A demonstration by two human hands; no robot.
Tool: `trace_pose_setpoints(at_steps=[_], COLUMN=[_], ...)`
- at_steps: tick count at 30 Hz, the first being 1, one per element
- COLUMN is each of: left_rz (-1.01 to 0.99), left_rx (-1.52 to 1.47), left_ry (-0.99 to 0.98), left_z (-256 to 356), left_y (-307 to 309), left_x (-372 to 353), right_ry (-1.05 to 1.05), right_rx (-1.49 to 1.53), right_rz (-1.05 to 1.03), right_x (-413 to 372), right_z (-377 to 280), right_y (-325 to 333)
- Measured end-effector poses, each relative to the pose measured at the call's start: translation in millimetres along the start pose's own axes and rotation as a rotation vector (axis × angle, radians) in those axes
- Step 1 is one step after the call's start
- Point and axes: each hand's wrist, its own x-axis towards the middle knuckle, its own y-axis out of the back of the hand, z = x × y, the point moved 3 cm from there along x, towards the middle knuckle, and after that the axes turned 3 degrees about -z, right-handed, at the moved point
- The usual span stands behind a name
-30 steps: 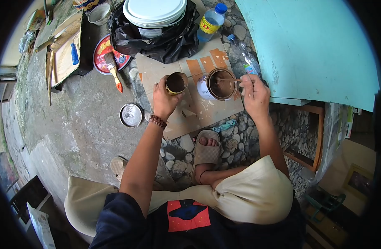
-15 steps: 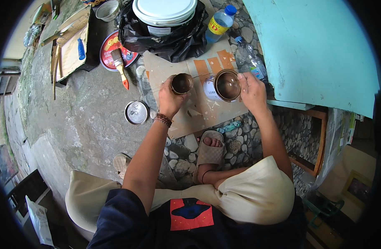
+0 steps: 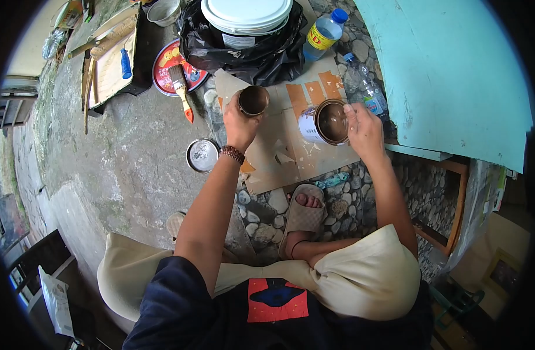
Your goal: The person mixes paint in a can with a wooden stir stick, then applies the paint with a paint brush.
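My left hand (image 3: 240,125) is wrapped round a small cup (image 3: 254,101), dark brown inside, its mouth turned up toward me. To its right, my right hand (image 3: 365,129) grips the rim of a paint can (image 3: 333,122) with a white printed side and a brown-coated inside. The can tilts toward me, apart from the cup. Both are over a paint-spotted cardboard sheet (image 3: 279,169) with orange strips on it. A round metal lid (image 3: 203,155) lies on the concrete left of my left wrist.
A paintbrush (image 3: 180,87) rests on a red round lid (image 3: 162,73). Behind the cardboard stands a white-lidded bucket (image 3: 247,14) in a black bag (image 3: 273,61). A paint tray (image 3: 107,76) with a roller is at left; a labelled bottle (image 3: 324,35) and turquoise board (image 3: 454,76) are at right.
The view has shifted, so most things sit slightly further right. Both hands keep their hold; the paint can's side shows more, and the cup has risen slightly in view.
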Motion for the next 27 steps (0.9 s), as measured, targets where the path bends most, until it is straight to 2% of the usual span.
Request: trace_pose_setpoints(at_steps=[3, 5, 6, 8, 10, 12, 13, 15, 16, 18, 19, 20, 22, 23, 24, 26, 27], left_rz=[-0.016, -0.042, -0.044, -0.040, -0.060, -0.080, -0.082, -0.078, -0.015, 0.052, 0.104, 0.158, 0.211, 0.245, 0.282, 0.328, 0.406], left_rx=[0.005, -0.039, -0.042, 0.082, 0.084, 0.078, 0.051, 0.031, 0.075, 0.124, 0.154, 0.184, 0.190, 0.285, 0.387, 0.434, 0.480], left_ry=[0.021, 0.015, 0.016, 0.015, 0.020, 0.025, 0.018, 0.016, -0.025, -0.067, -0.051, -0.037, -0.074, -0.074, -0.074, -0.042, 0.062], left_z=[-4, -8, -8, -9, -5, -3, -3, -9, -15, -23, -26, -29, -18, -18, -19, -30, -32], left_y=[1, -1, -2, 0, 4, 3, 3, 3, 1, 3, 5, 7, 18, 26, 36, 53, 64], left_x=[5, 8, 9, 11, 13, 12, 10, 5, 1, -7, -13, -20, -37, -45, -52, -70, -82], right_ry=[0.092, -0.124, -0.127, 0.047, 0.019, -0.202, -0.202, -0.117, -0.116, 0.019, -0.035, -0.035, -0.153, 0.000, 0.078, -0.042, -0.112], right_rx=[-0.157, 0.296, 0.293, -0.101, -0.164, 0.199, 0.196, 0.142, 0.148, -0.128, 0.051, 0.055, 0.259, -0.006, -0.139, -0.103, 0.066], right_rz=[-0.116, -0.196, -0.196, 0.011, -0.062, -0.287, -0.289, -0.046, -0.048, -0.141, -0.221, -0.220, -0.083, 0.023, 0.075, -0.155, -0.241], right_x=[-4, 0, 2, 6, 1, 0, 1, 6, 5, 2, 0, 2, 5, 8, 7, 1, -1], right_z=[-4, -9, -5, 2, -6, -13, -9, 3, 7, 5, 2, -1, 0, 6, 6, 6, -3], right_y=[-2, -7, -6, 2, 3, -1, -2, 0, 1, 1, -3, -3, -5, -1, 2, -1, -3])
